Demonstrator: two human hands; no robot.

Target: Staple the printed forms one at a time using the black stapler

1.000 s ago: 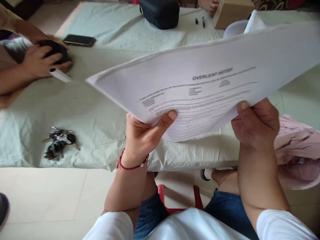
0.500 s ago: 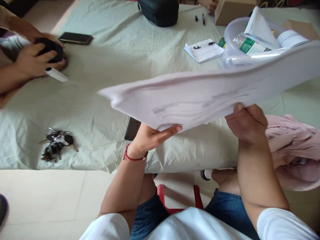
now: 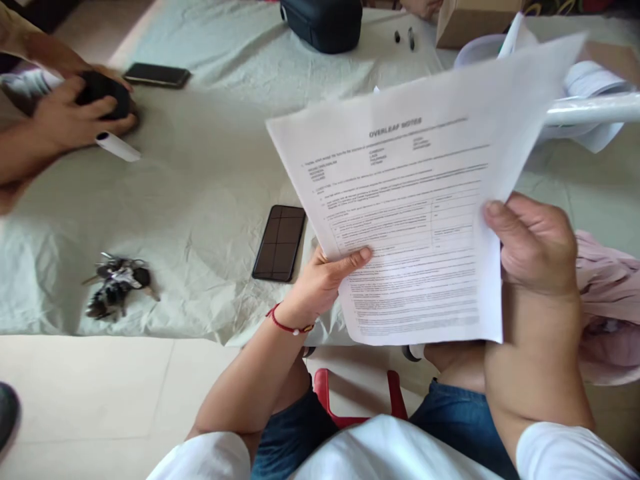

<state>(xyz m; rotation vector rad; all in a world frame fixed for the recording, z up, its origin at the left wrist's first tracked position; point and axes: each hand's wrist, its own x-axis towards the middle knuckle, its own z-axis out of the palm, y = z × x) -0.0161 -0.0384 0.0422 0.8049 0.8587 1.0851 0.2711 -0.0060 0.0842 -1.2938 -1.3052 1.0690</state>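
Note:
A printed sheet of paper (image 3: 410,200) headed "OVERLEAF NOTES" is held up in front of me, tilted, its text and table facing me. My left hand (image 3: 333,280), with a red bracelet at the wrist, pinches its left edge, thumb on the printed face and fingers behind. At the right edge my right hand (image 3: 535,243) grips the same sheet, thumb in front and the other fingers hidden. Just left of the sheet a dark smartphone (image 3: 279,243) lies on the cloth-covered table (image 3: 200,200). Whether more sheets lie behind this one I cannot tell.
A bunch of keys (image 3: 120,283) lies near the table's front edge. At the left, another person's hands (image 3: 85,110) hold a black round object beside a white roll (image 3: 119,147) and a second phone (image 3: 157,75). A black case (image 3: 325,23) and pink cloth (image 3: 607,287) are also on the table.
The paper has swung from a flat, edge-on tilt to upright with its print facing me. Both hands moved right with it, uncovering the smartphone and hiding the notepad behind the sheet.

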